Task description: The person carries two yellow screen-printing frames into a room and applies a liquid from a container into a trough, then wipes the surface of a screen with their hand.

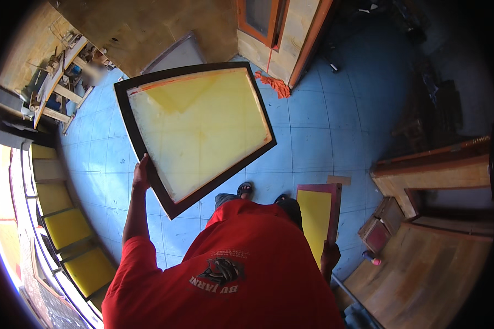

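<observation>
My left hand is closed on the near left side of a screen printing frame, lifted in front of me. It has a dark border and a translucent pale yellow mesh, with orange-brown smears along the inner edges. Floor tile lines show through the mesh. Low at my right side, my right hand grips the edge of a second screen printing frame. This one has a maroon border and a stronger yellow mesh, and my red shirt covers part of it.
Blue floor tiles surround my feet. An orange cloth lies by the doorway post. Another framed screen leans on the far wall. A cluttered wooden table stands far left, a rack with yellow panels left, a wooden cabinet right.
</observation>
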A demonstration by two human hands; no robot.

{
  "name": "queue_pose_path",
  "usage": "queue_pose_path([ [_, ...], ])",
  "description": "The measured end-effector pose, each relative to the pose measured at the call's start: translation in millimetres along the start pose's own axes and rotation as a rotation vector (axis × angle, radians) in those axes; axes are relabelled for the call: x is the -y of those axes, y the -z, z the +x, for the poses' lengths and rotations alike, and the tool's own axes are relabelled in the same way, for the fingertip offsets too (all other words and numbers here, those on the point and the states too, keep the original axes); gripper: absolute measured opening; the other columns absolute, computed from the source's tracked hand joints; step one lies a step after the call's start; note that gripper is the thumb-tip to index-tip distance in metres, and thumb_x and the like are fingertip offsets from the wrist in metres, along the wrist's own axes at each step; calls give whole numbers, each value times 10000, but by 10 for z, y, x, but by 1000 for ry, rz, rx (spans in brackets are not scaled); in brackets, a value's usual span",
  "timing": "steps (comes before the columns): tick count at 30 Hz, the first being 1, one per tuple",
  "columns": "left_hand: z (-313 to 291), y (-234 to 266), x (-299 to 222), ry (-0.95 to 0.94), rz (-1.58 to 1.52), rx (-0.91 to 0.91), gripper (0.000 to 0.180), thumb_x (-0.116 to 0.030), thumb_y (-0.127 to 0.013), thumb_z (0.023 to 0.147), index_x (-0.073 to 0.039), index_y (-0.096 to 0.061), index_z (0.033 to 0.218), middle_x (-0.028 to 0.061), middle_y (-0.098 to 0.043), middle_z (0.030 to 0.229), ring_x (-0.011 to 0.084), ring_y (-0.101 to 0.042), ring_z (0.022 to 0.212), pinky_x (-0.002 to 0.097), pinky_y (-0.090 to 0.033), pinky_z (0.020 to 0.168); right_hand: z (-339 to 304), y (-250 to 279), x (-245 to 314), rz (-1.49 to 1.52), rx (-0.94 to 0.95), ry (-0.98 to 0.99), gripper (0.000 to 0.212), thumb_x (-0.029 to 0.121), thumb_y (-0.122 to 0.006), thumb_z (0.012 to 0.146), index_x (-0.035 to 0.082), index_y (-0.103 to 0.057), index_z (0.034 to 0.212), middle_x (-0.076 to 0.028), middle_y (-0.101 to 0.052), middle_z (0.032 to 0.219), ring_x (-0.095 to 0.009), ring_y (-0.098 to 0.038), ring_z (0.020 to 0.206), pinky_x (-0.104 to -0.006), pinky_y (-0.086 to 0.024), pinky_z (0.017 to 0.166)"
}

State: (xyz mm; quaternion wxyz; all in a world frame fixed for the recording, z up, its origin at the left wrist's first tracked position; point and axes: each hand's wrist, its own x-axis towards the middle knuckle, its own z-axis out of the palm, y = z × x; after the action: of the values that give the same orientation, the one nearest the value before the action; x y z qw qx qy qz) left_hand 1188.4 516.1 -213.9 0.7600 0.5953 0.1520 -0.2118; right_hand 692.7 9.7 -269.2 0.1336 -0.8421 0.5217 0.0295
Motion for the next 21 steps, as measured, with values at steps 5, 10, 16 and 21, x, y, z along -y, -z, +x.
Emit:
queue_pose_path([
  [5, -529, -554, 442, -184, -347, -6, 494, -409, -437, 910, -19, -482, 1211, 90, -582, 1104, 221, -560, 991, 354, -423, 877, 1107, 135, -166, 53, -47, 157, 418, 387, -499, 868, 16, -581, 694, -199, -593, 701, -379, -576, 648, -479, -435, 575],
  [10, -1064, -970, 927, -369, -490, -240, 420, -460, -434, 902, -85, -558, 1044, 50, -604, 939, 220, -576, 825, 339, -452, 698, 2331, 193, -310, -20, 114, 209, 434, 389, -453, 889, 15, -604, 730, -194, -584, 663, -376, -579, 663, -482, -426, 590],
  [16, -930, -1528, 1124, -563, -745, -224, 452, -487, -451, 884, -80, -561, 1047, 69, -604, 943, 234, -579, 821, 359, -468, 685, 3568, 447, 309, -132, 44, 526, 542, 484, -418, 878, 11, -623, 710, -220, -604, 693, -402, -591, 707, -487, -431, 596],
  [21, -445, -1901, 904, -680, -895, -160, 465, -464, -493, 871, -68, -529, 1111, 83, -598, 991, 239, -576, 881, 373, -473, 758, 3585, 672, 784, -32, -50, 517, 532, 498, -582, 774, -27, -601, 685, -240, -605, 703, -415, -597, 733, -483, -462, 638],
])
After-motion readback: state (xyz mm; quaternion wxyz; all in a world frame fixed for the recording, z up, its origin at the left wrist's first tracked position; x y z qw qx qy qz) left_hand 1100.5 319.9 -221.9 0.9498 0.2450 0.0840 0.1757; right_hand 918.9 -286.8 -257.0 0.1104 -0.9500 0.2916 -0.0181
